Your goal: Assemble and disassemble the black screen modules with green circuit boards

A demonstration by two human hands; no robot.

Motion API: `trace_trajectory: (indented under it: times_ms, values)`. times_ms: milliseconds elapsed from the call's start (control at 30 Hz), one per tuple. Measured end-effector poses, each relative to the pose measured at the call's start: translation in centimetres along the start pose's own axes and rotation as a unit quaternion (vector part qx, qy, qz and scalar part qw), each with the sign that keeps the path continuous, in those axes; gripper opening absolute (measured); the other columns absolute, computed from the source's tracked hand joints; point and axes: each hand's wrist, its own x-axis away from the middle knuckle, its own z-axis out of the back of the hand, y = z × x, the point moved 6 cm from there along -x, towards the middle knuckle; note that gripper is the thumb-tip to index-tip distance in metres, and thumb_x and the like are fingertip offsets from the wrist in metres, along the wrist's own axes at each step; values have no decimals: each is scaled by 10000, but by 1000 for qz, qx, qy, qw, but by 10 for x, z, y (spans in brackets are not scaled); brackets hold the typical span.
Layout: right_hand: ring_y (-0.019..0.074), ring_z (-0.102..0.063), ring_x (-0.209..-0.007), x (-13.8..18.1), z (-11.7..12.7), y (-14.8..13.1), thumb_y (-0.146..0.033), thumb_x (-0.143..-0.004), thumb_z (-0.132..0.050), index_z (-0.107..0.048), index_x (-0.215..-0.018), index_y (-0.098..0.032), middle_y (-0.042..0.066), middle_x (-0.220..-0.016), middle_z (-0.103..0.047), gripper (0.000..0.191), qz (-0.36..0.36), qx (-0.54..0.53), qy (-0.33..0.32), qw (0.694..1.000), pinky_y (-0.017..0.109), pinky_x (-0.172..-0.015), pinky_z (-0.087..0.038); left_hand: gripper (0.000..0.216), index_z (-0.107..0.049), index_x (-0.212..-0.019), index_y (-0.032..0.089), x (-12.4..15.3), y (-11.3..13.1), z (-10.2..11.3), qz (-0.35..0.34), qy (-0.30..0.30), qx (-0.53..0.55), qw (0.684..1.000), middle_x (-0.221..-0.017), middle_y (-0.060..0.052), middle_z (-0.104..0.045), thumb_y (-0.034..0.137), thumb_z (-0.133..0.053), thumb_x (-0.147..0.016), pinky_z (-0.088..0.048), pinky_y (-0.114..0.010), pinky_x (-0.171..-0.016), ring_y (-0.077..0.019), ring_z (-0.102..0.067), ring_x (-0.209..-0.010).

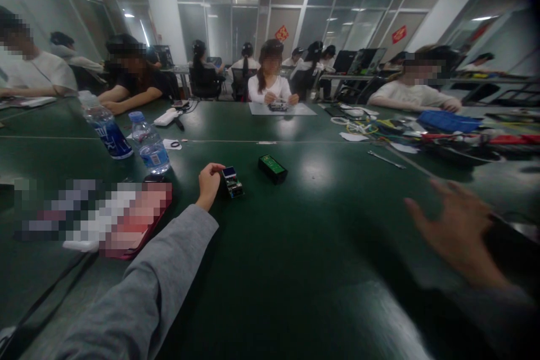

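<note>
My left hand (209, 184), in a grey sleeve, reaches forward over the dark green table (295, 270) and closes its fingers on a small electronic module (232, 182) with a blue top and a green circuit board. Just to the right of it a black box with a green label (273, 169) lies flat on the table. My right hand (458, 230) hovers over the table at the right, blurred, with its fingers spread and nothing in it.
Two water bottles (149, 149) stand at the left, beside a blurred-out red and white item (126, 219). Tools, cables and a blue bag (447, 121) clutter the right side. Several other people sit around the table's far and left edges.
</note>
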Motion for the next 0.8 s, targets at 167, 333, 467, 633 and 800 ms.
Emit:
trace_trajectory:
  times_ms: [167,333,467,633,800]
  values:
    - [334,-337,-1344,6,-86,-197,-483,-941,-438,-355,-1415,-248,150,-1450,-349,535,122,-166,-153,967,583,-1052,-364,218,-677,-748,166,5,9,-9,-29,-63,-14,998,-771,-32,-680,82,-485,-687,-503,-308,-726,-158,-623,-726]
    - [323,-277,-1375,17,-134,-311,-359,-872,-592,-379,-1392,-227,141,-1477,-293,577,201,-243,-216,924,539,-1091,-348,215,-670,-680,163,13,22,-17,-75,-115,-3,991,-692,-19,-670,79,-471,-679,-500,-290,-699,-140,-610,-661]
    - [267,-357,-1332,8,-152,-302,-169,-863,-537,-472,-1321,-222,120,-1415,-363,465,159,-297,-199,920,459,-1094,-372,246,-649,-704,153,8,13,-14,-36,-69,48,996,-644,-16,-651,55,-427,-663,-501,-283,-663,-136,-610,-622]
    - [215,-485,-1222,-7,-168,-272,-172,-883,-505,-526,-1271,-226,88,-1335,-480,392,52,-418,-187,887,403,-1058,-398,242,-642,-726,143,3,1,-14,-11,-63,72,995,-644,-14,-646,53,-425,-669,-491,-271,-635,-129,-607,-601]
    - [192,-601,-982,-10,-185,-259,-263,-937,-453,-531,-1277,-221,72,-1175,-609,351,-50,-461,-227,856,376,-884,-487,245,-646,-733,143,2,0,-14,-7,-65,70,995,-651,-9,-645,47,-428,-678,-491,-268,-643,-122,-606,-604]
